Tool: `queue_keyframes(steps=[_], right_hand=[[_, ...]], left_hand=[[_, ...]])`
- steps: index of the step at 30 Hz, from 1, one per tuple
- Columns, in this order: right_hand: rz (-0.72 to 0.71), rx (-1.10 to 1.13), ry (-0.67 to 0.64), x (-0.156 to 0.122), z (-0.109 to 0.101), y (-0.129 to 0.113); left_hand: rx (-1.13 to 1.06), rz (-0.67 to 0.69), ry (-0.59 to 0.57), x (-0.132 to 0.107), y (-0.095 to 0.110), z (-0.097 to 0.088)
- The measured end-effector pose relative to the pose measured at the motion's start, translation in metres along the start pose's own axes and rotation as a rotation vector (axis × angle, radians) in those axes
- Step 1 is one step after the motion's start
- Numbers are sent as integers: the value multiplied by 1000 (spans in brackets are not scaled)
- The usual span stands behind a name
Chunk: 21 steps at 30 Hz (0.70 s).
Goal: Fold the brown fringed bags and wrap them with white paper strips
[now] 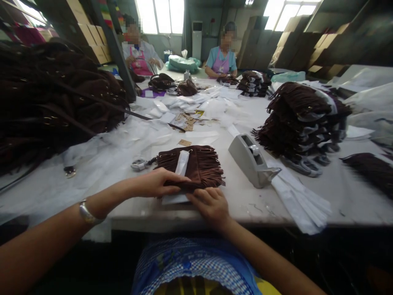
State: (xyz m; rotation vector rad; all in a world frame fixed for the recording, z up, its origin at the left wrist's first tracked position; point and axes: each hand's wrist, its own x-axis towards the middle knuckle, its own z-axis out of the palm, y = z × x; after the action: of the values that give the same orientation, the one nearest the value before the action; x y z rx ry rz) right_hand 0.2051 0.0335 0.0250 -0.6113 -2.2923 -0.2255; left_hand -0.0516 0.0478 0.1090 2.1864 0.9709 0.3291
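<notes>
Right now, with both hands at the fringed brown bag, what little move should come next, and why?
Maybe the right hand should tuck in the white sheet, because it sticks out past the near edge of the brown bag, close to that hand. The left hand lies on the bag, so it could hold it steady.

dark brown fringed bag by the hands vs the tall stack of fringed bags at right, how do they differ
The dark brown fringed bag lies low and flat; the tall stack of brown fringed bags rises in several layers. The left hand and right hand are at the bag's near edge; neither touches the stack. The bag sits left of the grey tape dispenser, the stack right of it. Both show dark brown fringe.
</notes>
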Motion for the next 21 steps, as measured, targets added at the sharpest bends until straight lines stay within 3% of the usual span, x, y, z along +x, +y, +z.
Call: queue_keyframes(steps=[3,7,12,15,21], right_hand=[[32,-16,-82,1,8,1],[59,78,-195,-4,3,2],[-14,252,-102,-23,-20,9],[-11,251,-75,-26,-25,18],[-119,154,-145,-15,-15,47]], left_hand=[[135,64,165,0,-6,22],[516,145,425,-7,-9,67],[803,126,534,-15,-2,116],[831,82,544,-17,2,126],[796,177,516,-22,-4,124]])
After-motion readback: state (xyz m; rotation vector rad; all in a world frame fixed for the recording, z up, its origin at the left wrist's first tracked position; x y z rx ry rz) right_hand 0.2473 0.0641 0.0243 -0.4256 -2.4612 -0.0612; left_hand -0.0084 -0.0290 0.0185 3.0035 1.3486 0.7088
